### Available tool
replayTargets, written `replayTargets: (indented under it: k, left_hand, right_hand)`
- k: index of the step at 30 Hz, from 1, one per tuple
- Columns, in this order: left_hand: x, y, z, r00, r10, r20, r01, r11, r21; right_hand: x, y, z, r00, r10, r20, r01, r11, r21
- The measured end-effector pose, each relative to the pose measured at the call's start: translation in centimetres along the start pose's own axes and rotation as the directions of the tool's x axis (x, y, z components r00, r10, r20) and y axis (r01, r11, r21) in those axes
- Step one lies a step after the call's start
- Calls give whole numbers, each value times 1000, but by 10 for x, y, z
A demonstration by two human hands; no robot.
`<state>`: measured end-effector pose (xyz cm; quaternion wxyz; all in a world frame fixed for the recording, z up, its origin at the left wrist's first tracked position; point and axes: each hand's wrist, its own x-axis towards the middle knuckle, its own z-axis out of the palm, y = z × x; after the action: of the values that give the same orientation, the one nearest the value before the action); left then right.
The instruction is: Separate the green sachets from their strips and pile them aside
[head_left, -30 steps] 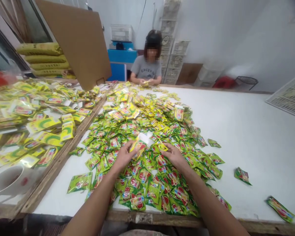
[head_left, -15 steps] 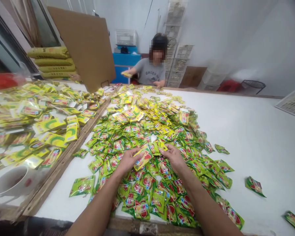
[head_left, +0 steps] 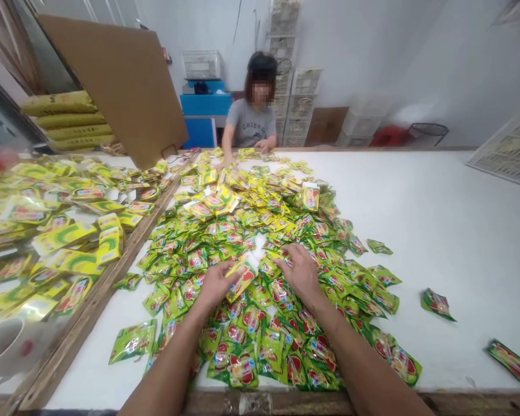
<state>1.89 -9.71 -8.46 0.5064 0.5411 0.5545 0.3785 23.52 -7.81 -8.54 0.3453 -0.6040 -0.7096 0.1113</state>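
My left hand [head_left: 219, 286] grips a small yellow carton [head_left: 241, 283] with a watermelon picture, its white end flap raised toward the right. My right hand [head_left: 301, 271] rests over the pile of green sachets [head_left: 281, 294], its thumb apart from its bent fingers. Nothing shows between them, though the fingertips are partly hidden against the sachets. The sachets are glossy, with red watermelon prints, and lie under and around both hands. More yellow cartons [head_left: 214, 201] lie on the far part of the pile.
A wooden strip [head_left: 134, 242] divides the white table [head_left: 416, 208]. Left of it are heaped yellow cartons [head_left: 69, 237] and a white mug [head_left: 13, 346]. A co-worker [head_left: 253, 121] sits across, one hand in the pile. A cardboard sheet [head_left: 117, 81] stands at the back left.
My right hand has come away from the carton's end onto the sachets. The carton stays in my left hand. The co-worker's raised hand, which held a yellow item, has lowered to the pile.
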Motion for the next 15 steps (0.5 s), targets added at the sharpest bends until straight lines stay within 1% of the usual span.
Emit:
replayTargets:
  k: [1,3,4,6,8,9,10,12,14,15]
  left_hand:
    - [0,0,0,1000,4,6,-4,1000,5]
    - [1,0,0,1000,7,18,-7,1000,0]
    - [0,0,0,1000,6,21,-6,1000,-9]
    - [0,0,-1,1000,-9,22,10,999,-34]
    - [-1,1,-2,999,-21,30,23,998,-60]
    - [-2,1,-2,999,-23,34,26,997,-68]
    - [-2,2,-2,999,-25,39,28,997,-71]
    - [-4,4,-1,998,-34,49,38,997,-73]
    - [-5,6,0,996,-58,74,65,993,-100]
    - [-5,6,0,994,-69,86,80,988,-129]
  right_hand:
    - [0,-4,1,999,-36,36,38,998,-53]
    - [0,-9,3,987,-26,158,46,991,-127]
    - [0,-10,4,979,2,205,29,989,-144]
    - [0,-8,5,971,68,229,-45,994,-102]
    - [0,-4,5,966,133,223,-150,987,61]
    - [1,-2,4,962,168,215,-207,962,175]
    - [1,-1,3,958,205,201,-259,918,299]
    - [2,-2,0,948,273,166,-319,786,530]
    - [3,-8,-1,934,320,156,-337,657,674]
    - [4,-12,-1,930,320,179,-348,616,707]
